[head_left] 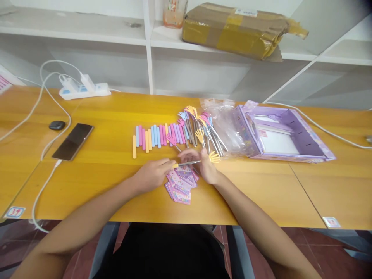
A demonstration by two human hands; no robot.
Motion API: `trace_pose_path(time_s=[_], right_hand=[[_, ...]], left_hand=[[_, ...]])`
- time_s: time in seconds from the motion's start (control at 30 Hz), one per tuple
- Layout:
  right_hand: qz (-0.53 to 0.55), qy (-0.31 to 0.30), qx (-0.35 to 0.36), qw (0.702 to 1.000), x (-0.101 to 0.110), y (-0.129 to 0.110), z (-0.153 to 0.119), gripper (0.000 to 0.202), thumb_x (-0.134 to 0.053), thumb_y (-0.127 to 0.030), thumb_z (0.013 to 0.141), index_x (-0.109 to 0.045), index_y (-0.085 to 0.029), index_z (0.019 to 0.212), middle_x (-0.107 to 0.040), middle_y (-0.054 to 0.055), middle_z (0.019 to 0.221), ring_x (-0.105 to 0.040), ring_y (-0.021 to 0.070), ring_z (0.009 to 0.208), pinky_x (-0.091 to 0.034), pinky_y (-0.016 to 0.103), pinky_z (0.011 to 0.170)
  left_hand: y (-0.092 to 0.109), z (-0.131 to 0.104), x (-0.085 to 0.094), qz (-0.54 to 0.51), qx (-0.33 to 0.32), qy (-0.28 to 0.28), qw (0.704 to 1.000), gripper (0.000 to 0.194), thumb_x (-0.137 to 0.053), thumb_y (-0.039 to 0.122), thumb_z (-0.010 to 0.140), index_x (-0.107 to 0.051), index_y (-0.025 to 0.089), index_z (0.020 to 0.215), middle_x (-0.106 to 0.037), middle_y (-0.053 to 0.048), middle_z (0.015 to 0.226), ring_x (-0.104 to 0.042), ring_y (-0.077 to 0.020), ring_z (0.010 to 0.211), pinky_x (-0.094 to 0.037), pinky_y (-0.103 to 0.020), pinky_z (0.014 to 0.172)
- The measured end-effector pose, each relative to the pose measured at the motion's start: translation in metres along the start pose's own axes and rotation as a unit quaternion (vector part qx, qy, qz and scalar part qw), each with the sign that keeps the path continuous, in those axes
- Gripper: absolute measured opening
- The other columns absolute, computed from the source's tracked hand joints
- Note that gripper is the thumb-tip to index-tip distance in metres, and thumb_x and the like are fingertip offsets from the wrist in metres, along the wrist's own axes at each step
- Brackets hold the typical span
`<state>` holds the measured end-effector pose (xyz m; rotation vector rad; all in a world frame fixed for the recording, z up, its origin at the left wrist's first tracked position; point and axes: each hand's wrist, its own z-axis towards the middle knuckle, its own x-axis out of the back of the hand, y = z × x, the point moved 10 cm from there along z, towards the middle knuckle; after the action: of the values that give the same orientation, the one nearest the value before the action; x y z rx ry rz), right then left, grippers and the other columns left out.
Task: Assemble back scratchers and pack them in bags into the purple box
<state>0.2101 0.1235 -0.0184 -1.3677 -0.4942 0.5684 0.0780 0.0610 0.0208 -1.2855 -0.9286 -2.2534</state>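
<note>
Back scratcher (pixel 188 163), above the cards (pixel 182 197) in the head view, looks light and stiff, its metal rod (pixel 192 162) probably slick; the yellow handle (pixel 175 166) seems the surest hold. Left grip (pixel 154 174) grasps that handle, right grip (pixel 207 170) the rod near the yellow head (pixel 214 157). On the tabletop (pixel 276 186), an open purple box (pixel 293 157) contains white flat pieces (pixel 279 144) and a purple hand-shaped piece (pixel 274 116).

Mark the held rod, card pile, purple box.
Held rod (pixel 188 163), head view: metal shaft.
Card pile (pixel 181 185), head view: upper cards.
Purple box (pixel 293 157), head view: near wall.
</note>
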Motion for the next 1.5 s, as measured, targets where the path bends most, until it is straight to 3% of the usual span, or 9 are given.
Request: trace_pose_path(time_s=[0.27, 0.8, 1.0, 1.13, 1.2, 1.27, 1.37, 1.43, 1.5], right_hand=[[-0.03, -0.006, -0.002, 1.0, -0.001, 0.002, -0.001, 0.091, -0.004, -0.079, 0.107, -0.073, -0.021, 0.121, -0.066, 0.009, 0.103, -0.062, 0.0227, 0.094, -0.048, 0.036, 0.082], [-0.045, -0.01, 0.041, 0.998, -0.007, -0.016, 0.0, 0.078, -0.01, -0.07, 0.112, -0.072, -0.023, 0.111, -0.063, 0.007, 0.099, -0.059, 0.021, 0.086, -0.047, 0.036, 0.078], [-0.053, 0.008, 0.069, 0.996, 0.001, -0.04, 0.002, 0.075, -0.03, -0.082, 0.105, -0.061, -0.027, 0.146, -0.063, 0.007, 0.103, -0.062, 0.0246, 0.097, -0.051, 0.04, 0.088], [-0.09, 0.067, 0.139, 0.984, 0.025, -0.061, 0.005, 0.09, -0.066, -0.085, 0.089, -0.049, -0.03, 0.157, -0.064, 0.007, 0.111, -0.064, 0.0248, 0.098, -0.055, 0.039, 0.086], [-0.142, 0.127, 0.196, 0.962, 0.043, -0.077, 0.004, 0.098, -0.079, -0.076, 0.084, -0.041, -0.032, 0.162, -0.063, 0.008, 0.12, -0.066, 0.0247, 0.1, -0.056, 0.04, 0.088], [-0.249, 0.178, 0.25, 0.919, 0.055, -0.098, -0.002, 0.083, -0.082, -0.061, 0.09, -0.046, -0.034, 0.159, -0.062, 0.01, 0.126, -0.066, 0.0253, 0.106, -0.056, 0.042, 0.092], [-0.497, 0.19, 0.321, 0.783, 0.041, -0.129, -0.017, 0.031, -0.071, -0.029, 0.103, -0.069, -0.031, 0.134, -0.067, 0.009, 0.122, -0.063, 0.0253, 0.113, -0.05, 0.042, 0.096], [-0.62, 0.153, 0.355, 0.683, 0.016, -0.142, -0.028, 0.024, -0.065, -0.013, 0.104, -0.073, -0.028, 0.122, -0.071, 0.008, 0.116, -0.062, 0.0241, 0.111, -0.047, 0.04, 0.094], [-0.673, 0.106, 0.377, 0.627, -0.008, -0.149, -0.04, 0.026, -0.062, -0.008, 0.104, -0.072, -0.023, 0.123, -0.074, 0.008, 0.11, -0.062, 0.0232, 0.105, -0.047, 0.039, 0.09]], left_hand=[[0.003, 0.0, 0.0, 0.0, 0.002, 0.003, 1.0, 0.028, -0.042, 0.011, 0.105, -0.069, 0.016, 0.113, -0.071, -0.009, 0.096, -0.068, -0.0186, 0.079, -0.056, -0.029, 0.071], [0.005, 0.0, -0.007, 0.001, 0.031, -0.03, 0.999, 0.03, -0.038, 0.019, 0.111, -0.067, 0.017, 0.117, -0.07, -0.007, 0.096, -0.067, -0.0173, 0.08, -0.055, -0.028, 0.074], [0.0, 0.003, 0.003, -0.032, 0.07, -0.028, 0.997, 0.041, -0.032, 0.038, 0.117, -0.066, 0.017, 0.129, -0.073, -0.01, 0.109, -0.071, -0.0216, 0.093, -0.056, -0.033, 0.081], [-0.009, 0.006, 0.013, -0.11, 0.125, -0.037, 0.985, 0.043, -0.033, 0.045, 0.117, -0.067, 0.021, 0.126, -0.074, -0.007, 0.111, -0.071, -0.0212, 0.1, -0.054, -0.033, 0.087], [-0.015, 0.006, 0.021, -0.137, 0.161, -0.032, 0.977, 0.043, -0.034, 0.047, 0.117, -0.068, 0.022, 0.123, -0.075, -0.006, 0.112, -0.07, -0.0207, 0.099, -0.052, -0.033, 0.086], [-0.019, 0.007, 0.029, -0.143, 0.189, -0.031, 0.971, 0.044, -0.034, 0.049, 0.117, -0.068, 0.022, 0.121, -0.075, -0.005, 0.109, -0.069, -0.0201, 0.095, -0.049, -0.033, 0.083], [-0.015, 0.008, 0.036, -0.125, 0.204, -0.057, 0.969, 0.039, -0.04, 0.051, 0.115, -0.067, 0.022, 0.115, -0.074, -0.003, 0.104, -0.068, -0.0199, 0.091, -0.047, -0.032, 0.079], [-0.009, 0.007, 0.038, -0.099, 0.2, -0.074, 0.972, 0.035, -0.045, 0.05, 0.114, -0.066, 0.022, 0.114, -0.074, -0.003, 0.104, -0.069, -0.0206, 0.093, -0.048, -0.032, 0.079], [0.0, 0.005, 0.041, -0.05, 0.18, -0.078, 0.979, 0.033, -0.044, 0.047, 0.115, -0.066, 0.022, 0.116, -0.074, -0.004, 0.108, -0.07, -0.0222, 0.098, -0.05, -0.033, 0.082]])
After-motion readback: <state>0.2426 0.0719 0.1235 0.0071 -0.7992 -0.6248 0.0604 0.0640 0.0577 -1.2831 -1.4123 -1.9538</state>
